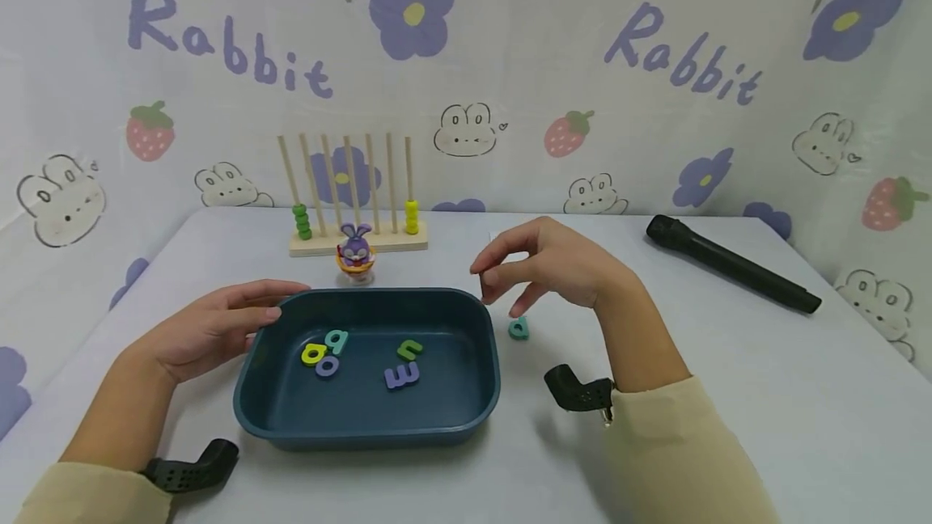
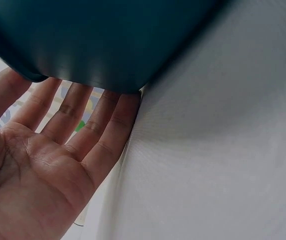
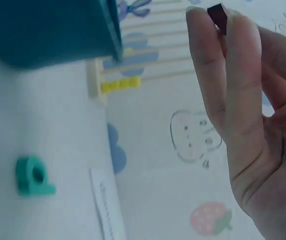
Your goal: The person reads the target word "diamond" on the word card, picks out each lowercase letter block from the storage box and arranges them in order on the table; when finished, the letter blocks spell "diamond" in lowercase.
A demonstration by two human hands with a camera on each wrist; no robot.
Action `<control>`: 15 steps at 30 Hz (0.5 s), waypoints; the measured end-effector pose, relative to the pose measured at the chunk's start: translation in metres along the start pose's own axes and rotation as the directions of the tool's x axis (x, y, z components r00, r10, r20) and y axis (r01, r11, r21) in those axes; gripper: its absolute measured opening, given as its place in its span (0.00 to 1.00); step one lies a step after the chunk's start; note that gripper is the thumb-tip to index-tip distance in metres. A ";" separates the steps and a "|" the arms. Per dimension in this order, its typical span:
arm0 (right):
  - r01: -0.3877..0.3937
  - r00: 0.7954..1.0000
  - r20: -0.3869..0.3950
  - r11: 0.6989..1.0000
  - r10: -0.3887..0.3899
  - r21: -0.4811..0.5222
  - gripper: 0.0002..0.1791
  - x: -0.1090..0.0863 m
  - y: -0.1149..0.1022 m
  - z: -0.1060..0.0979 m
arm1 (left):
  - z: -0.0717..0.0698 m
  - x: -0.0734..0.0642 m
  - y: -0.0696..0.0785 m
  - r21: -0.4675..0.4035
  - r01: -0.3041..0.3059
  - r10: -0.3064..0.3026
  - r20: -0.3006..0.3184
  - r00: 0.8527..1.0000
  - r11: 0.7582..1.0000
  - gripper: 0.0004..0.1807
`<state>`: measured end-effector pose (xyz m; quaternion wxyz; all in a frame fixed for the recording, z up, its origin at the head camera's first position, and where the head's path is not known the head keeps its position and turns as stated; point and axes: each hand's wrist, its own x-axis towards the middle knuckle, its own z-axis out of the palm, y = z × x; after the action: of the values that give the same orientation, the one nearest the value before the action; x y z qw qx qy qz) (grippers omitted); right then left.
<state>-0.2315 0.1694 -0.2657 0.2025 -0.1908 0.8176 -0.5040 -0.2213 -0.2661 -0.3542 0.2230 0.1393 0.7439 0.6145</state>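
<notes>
A dark blue-green rectangular tray [image 1: 364, 435] stands on the table. In it lie a yellow letter [image 1: 314, 355], a teal letter [image 1: 336, 340], a purple ring-shaped letter [image 1: 328, 367], a green n-shaped letter [image 1: 410, 350] and a purple m-shaped letter [image 1: 402, 376]. My left hand [image 1: 218, 322] touches the tray's left end, its fingers nearly straight against the wall [image 2: 98, 60]. Above and beyond the right rim, my right hand [image 1: 557, 261] pinches a small dark red piece [image 3: 218, 18] at its fingertips; the fingers hide most of its shape. Another teal letter [image 1: 518, 328] lies right of the tray.
Behind the tray stand a rabbit figurine [image 1: 355, 253] and a wooden counting rack [image 1: 396, 241] with green and yellow beads. A black microphone [image 1: 731, 264] lies at the back right. In the right wrist view, a white printed strip [image 3: 103, 200] shows beyond the teal letter.
</notes>
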 end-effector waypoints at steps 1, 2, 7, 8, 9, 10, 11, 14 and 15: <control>-0.003 1.000 -0.021 1.000 0.003 0.009 0.11 -0.002 0.004 -0.002 | 0.000 0.000 0.000 -0.001 -0.001 0.001 0.000 1.000 1.000 0.23; -0.005 0.999 -0.038 1.000 0.006 0.027 0.12 -0.004 0.007 -0.004 | 0.000 0.000 0.000 -0.003 -0.001 0.001 0.000 1.000 1.000 0.23; -0.006 0.993 -0.114 0.990 0.022 0.140 0.14 -0.012 0.026 -0.012 | 0.000 0.001 -0.001 -0.010 -0.003 0.003 0.002 1.000 1.000 0.23; -0.010 0.992 -0.123 0.987 0.030 0.163 0.15 -0.013 0.030 -0.013 | 0.000 0.001 -0.001 -0.009 -0.003 0.003 0.004 1.000 1.000 0.23; -0.018 0.990 -0.133 0.986 0.040 0.165 0.15 -0.015 0.033 -0.014 | -0.001 0.001 -0.001 -0.008 -0.005 0.005 0.006 1.000 1.000 0.23; -0.028 0.989 -0.141 0.987 0.051 0.158 0.16 -0.015 0.037 -0.014 | -0.001 0.001 -0.001 -0.007 -0.005 0.006 0.007 1.000 1.000 0.23; -0.041 0.987 -0.147 0.988 0.063 0.149 0.16 -0.016 0.040 -0.015 | -0.001 0.001 -0.002 -0.006 -0.007 0.008 0.008 1.000 1.000 0.23; -0.069 0.984 -0.156 0.992 0.085 0.107 0.17 -0.020 0.048 -0.017 | -0.001 0.000 -0.001 -0.001 -0.009 0.009 0.009 1.000 1.000 0.23; -0.082 0.983 -0.161 0.993 0.094 0.081 0.17 -0.021 0.050 -0.017 | -0.001 0.000 -0.001 -0.001 -0.008 0.008 0.008 1.000 1.000 0.23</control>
<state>-0.2280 0.2144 -0.3008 0.1635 -0.1048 0.8200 -0.5384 -0.2219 -0.2672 -0.3552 0.2235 0.1447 0.7421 0.6152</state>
